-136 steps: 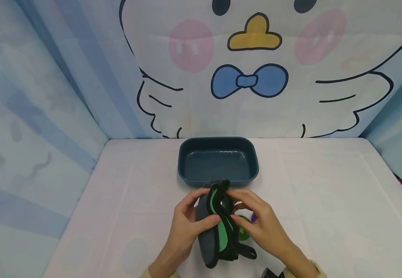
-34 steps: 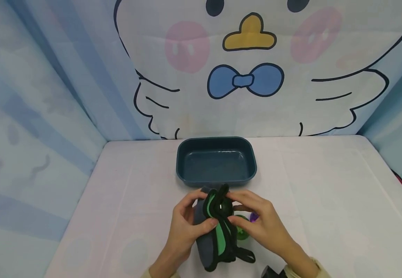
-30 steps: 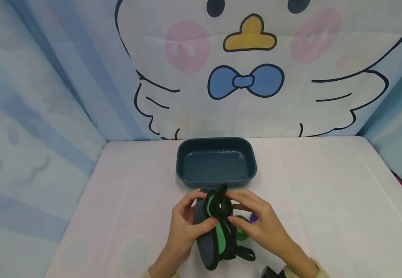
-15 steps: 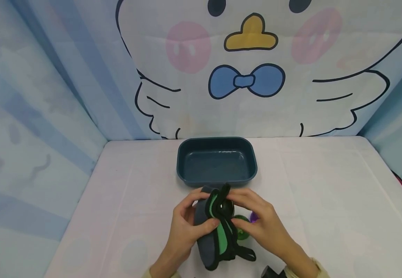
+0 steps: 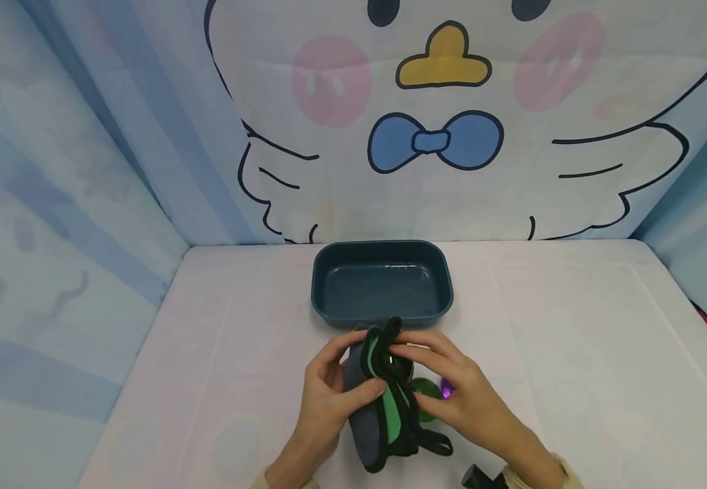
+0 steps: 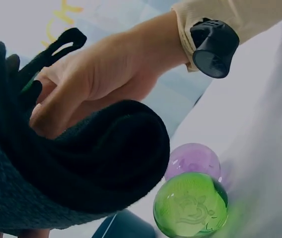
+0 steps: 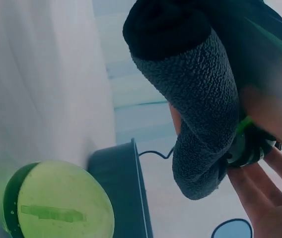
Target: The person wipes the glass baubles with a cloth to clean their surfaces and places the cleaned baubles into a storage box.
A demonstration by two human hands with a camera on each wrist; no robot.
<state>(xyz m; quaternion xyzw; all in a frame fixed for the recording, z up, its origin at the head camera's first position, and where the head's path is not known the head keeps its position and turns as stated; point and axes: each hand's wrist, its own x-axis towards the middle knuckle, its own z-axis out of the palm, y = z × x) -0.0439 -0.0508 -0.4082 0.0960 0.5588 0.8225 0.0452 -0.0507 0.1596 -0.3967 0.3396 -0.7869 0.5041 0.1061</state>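
Observation:
My left hand (image 5: 329, 394) grips a folded dark grey terry cloth (image 5: 365, 428) with thick black edging, green bands and a hanging loop. A dark glossy ball (image 7: 247, 146) sits in the cloth's fold, mostly hidden in the head view. My right hand (image 5: 469, 394) curls its fingers and thumb round this ball against the cloth. Just under the right hand, a clear green ball (image 5: 426, 397) rests on the table, with a clear purple ball (image 5: 447, 387) beside it. The left wrist view shows the green ball (image 6: 190, 206) in front of the purple ball (image 6: 193, 161).
A dark blue rectangular tray (image 5: 384, 316) stands directly beyond my hands, close to the back edge of the pale table (image 5: 573, 353). Behind it hangs a cartoon-printed curtain (image 5: 341, 190). A black camera (image 5: 478, 477) sits at my right wrist.
My right fingers have slid slightly left over the cloth's edge, covering more of the dark ball. The right thumb has shifted lower and away from the edge. The left hand keeps its hold.

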